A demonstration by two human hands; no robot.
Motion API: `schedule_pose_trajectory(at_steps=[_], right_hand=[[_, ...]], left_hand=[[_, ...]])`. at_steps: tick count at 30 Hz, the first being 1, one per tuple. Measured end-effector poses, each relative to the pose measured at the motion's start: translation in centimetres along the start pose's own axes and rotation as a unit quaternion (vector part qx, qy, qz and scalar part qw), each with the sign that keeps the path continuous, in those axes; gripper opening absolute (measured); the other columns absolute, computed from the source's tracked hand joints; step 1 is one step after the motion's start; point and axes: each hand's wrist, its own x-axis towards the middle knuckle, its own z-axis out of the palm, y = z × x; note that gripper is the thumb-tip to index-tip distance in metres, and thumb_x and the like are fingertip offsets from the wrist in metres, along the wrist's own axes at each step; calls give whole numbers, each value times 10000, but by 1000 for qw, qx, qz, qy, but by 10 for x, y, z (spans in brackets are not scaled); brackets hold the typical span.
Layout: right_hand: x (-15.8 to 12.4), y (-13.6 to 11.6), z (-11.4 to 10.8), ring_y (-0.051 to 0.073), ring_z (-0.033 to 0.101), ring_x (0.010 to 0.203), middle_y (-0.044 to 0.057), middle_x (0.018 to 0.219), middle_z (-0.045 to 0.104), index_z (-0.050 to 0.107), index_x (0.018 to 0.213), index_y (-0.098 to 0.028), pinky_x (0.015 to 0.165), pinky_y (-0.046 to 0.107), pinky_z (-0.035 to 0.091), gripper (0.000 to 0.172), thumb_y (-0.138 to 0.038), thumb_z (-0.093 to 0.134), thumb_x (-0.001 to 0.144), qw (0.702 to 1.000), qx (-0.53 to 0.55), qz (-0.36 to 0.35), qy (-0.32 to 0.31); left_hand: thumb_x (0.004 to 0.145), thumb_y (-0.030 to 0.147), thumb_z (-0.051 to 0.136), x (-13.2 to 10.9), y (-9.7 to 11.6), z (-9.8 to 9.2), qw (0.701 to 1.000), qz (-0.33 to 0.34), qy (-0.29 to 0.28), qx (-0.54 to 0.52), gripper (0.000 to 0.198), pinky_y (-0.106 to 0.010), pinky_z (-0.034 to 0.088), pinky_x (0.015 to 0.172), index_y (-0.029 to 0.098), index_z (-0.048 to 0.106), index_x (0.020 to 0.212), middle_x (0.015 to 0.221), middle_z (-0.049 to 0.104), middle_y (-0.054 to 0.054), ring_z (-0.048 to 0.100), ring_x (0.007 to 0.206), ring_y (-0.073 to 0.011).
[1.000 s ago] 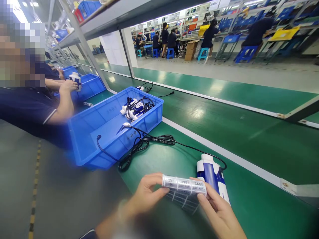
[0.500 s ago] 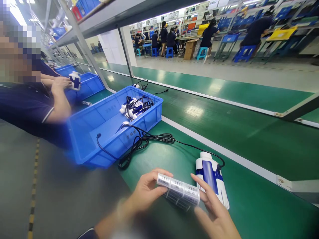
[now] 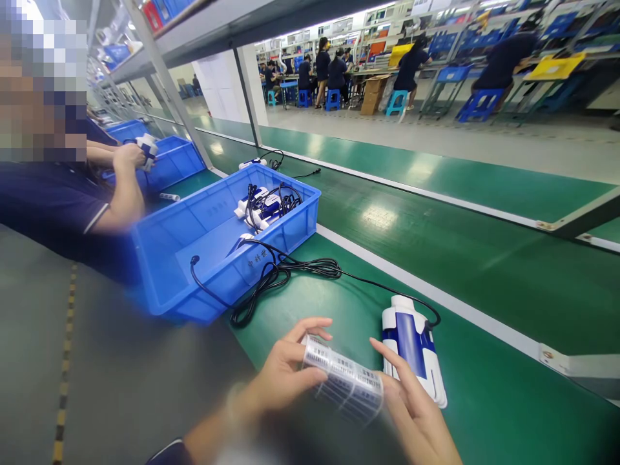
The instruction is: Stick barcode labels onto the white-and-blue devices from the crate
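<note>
My left hand pinches the left end of a strip of barcode labels on clear backing. My right hand holds the strip's right end from below, fingers curled round it. Just beyond the right hand a blue and white device lies on the green bench, its black cable coiling back toward a blue bin. More blue and white devices with cables lie at the bin's far end.
A co-worker in a dark shirt sits at the left, holding another device over a second blue bin. A green conveyor belt runs diagonally beyond the bench. People sit at workstations far behind.
The label strip has tilted and dropped slightly to the left between my hands. My right fingers have slid along under it. The device on the bench has stayed put.
</note>
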Motion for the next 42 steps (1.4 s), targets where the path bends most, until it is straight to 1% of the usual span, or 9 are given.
schedule_pose_trajectory(at_steps=[4,9,12,17,21,24,31,37,42], right_hand=[[3,-8,1,134,541,562,-49,637,585,446,1373,-250,588,173,482,548,-591,503,948,996,52,63,-21],[5,3,-2,192,667,863,28,984,704,574,1273,-271,791,212,540,431,-480,636,901,996,89,-3,28],[5,11,-6,171,682,838,-11,1005,704,674,1148,-341,791,180,544,247,-333,658,901,986,-7,-156,63],[9,16,-7,141,677,827,-35,1049,684,581,1278,-360,827,169,533,356,-232,563,946,939,-147,-309,34],[11,12,-8,217,598,1078,36,1239,594,541,1309,-258,948,282,493,342,-310,534,972,933,-215,-272,100],[11,5,-11,272,513,1160,89,1290,519,575,1247,-225,992,389,430,296,-255,568,953,900,-254,-318,153],[15,-13,-2,225,586,906,69,986,609,602,1085,-197,780,326,499,146,-191,584,940,893,-247,-371,53],[13,-16,1,179,600,840,26,915,616,602,997,-223,713,265,510,67,-197,548,967,926,-202,-319,12],[7,-17,-2,186,600,873,32,951,639,584,1081,-219,778,295,503,163,-129,555,949,912,-215,-348,34]], left_hand=[[827,333,683,-4,1,-1,989,54,-68,122,175,-385,409,1035,189,761,889,1447,391,-107,501,1187,-256],[782,428,707,-1,6,-2,984,9,-132,123,298,-424,354,1091,165,751,917,1507,305,-115,444,1267,-311],[749,534,705,2,6,2,996,-50,-69,16,460,-381,436,997,141,727,986,1271,559,-151,550,1120,-281],[837,332,672,3,5,7,989,-122,37,-76,218,-218,488,730,131,729,901,803,706,-61,632,761,-145],[863,249,633,3,13,8,997,-66,10,33,159,-215,473,730,146,749,898,841,715,-66,621,758,-134],[873,224,610,3,18,10,994,-20,0,112,163,-220,457,672,143,750,891,757,685,-63,586,706,-128],[914,162,534,6,14,18,969,151,-72,180,185,-280,501,702,127,715,927,671,672,-65,599,666,-138],[911,104,502,8,14,17,960,183,-102,185,290,-303,522,759,165,659,1147,809,721,-87,643,768,-154],[875,53,534,9,13,21,959,202,-75,182,358,-293,522,753,201,641,1184,825,725,-73,644,750,-145]])
